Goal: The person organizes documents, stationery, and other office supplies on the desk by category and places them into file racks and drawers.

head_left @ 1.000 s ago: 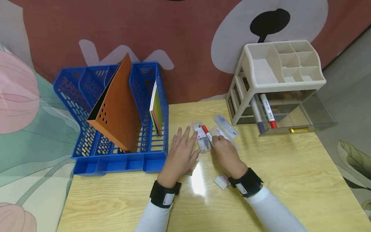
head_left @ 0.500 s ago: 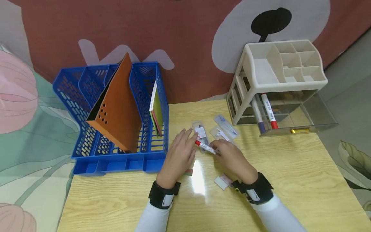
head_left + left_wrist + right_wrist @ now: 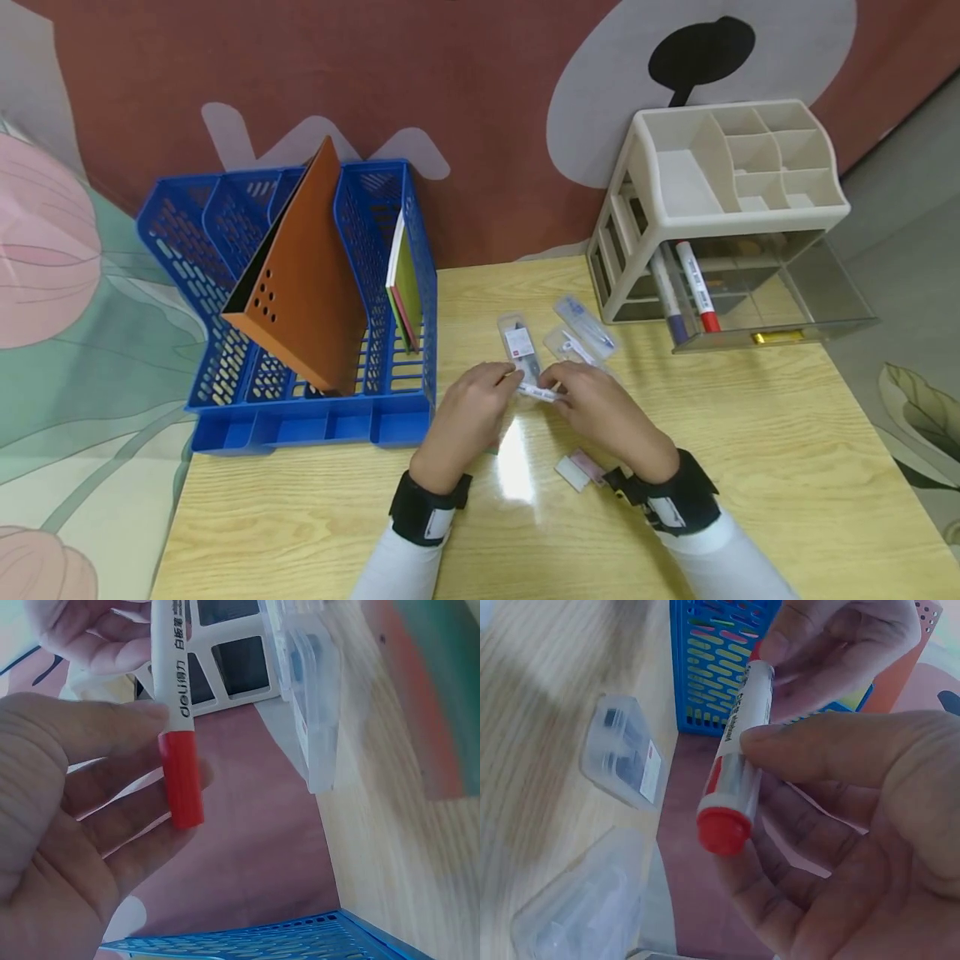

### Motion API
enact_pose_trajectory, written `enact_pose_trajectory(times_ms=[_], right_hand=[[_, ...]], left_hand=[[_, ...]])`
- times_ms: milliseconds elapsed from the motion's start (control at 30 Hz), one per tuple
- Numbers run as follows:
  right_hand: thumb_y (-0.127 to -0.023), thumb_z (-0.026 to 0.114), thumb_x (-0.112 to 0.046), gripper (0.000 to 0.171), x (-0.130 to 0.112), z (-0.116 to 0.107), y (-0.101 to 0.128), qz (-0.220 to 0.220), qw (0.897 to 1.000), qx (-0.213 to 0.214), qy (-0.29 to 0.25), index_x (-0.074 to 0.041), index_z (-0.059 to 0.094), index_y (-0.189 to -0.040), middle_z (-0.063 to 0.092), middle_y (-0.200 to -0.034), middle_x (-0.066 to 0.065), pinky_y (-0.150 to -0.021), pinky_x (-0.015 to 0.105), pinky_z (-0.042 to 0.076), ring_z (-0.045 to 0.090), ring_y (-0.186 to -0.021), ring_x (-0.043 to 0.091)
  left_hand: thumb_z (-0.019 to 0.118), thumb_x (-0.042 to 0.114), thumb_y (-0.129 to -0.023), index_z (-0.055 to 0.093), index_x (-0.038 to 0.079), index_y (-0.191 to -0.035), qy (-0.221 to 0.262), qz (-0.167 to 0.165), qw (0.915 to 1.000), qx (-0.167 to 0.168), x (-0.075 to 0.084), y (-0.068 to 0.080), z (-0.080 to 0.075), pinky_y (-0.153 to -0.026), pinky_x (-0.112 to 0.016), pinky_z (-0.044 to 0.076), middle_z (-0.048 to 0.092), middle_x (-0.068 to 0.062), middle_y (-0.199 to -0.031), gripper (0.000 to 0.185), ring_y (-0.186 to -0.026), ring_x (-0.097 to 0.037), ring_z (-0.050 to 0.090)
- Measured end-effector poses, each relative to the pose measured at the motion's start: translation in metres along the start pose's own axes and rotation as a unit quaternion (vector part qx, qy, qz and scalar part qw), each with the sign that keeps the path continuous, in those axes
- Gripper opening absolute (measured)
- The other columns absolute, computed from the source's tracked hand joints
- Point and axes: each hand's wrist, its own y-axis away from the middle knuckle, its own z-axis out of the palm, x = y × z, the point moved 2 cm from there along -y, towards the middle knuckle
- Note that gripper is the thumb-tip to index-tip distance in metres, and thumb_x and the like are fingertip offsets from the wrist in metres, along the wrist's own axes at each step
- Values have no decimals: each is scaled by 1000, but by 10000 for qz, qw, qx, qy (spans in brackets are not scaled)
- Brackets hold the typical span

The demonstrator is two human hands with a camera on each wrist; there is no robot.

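Observation:
Between my two hands, a white whiteboard marker (image 3: 542,393) with a red cap (image 3: 182,780) lies roughly crosswise above the table. My left hand (image 3: 467,417) pinches it at the cap end, thumb on the barrel beside the cap. My right hand (image 3: 611,417) grips the other end between thumb and fingers, with the red end plug (image 3: 724,830) showing. Just beyond the hands, a clear plastic case (image 3: 519,343) with a label lies on the table. Two more clear cases, one (image 3: 585,325) farther back and one (image 3: 566,344) partly behind my right hand, lie beside it.
A blue file rack (image 3: 300,408) holds an orange folder (image 3: 315,275) and thin booklets (image 3: 407,287). At right, a white organizer (image 3: 651,196) has its clear drawer (image 3: 832,325) pulled out, with two markers (image 3: 696,283) inside. Small white and pink blocks (image 3: 572,473) lie near my right wrist.
My right hand has drawn the marker back from the cases and turned it crosswise. The left hand, earlier with fingers spread, has closed on the cap end.

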Motion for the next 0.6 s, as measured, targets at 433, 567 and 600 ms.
enact_pose_trajectory(times_ms=[433,567,600], right_hand=[[-86,77,4,28,1,-13,-1,-33,9993,376,-85,-5,72,-112,74,-117,13,-91,46,58,68,-109,32],[-87,80,-2,49,9,-15,0,163,9951,812,-546,0,61,-132,67,-131,19,-95,51,57,65,-117,36],[-88,80,-4,55,11,-15,0,256,9929,884,-760,1,56,-137,65,-133,20,-95,52,57,65,-117,36]], left_hand=[[76,-7,-87,76,6,-116,117,-70,9999,-71,2,1,-1,-84,-31,61,74,-7,-110,32,-96,-19,71],[74,-6,-89,75,4,-119,79,-209,9995,217,-2,2,-3,-84,-32,61,74,-9,-110,31,-95,-20,71],[73,-6,-90,75,4,-119,111,-246,9991,330,-3,2,-4,-84,-32,62,74,-9,-110,31,-95,-20,72]])
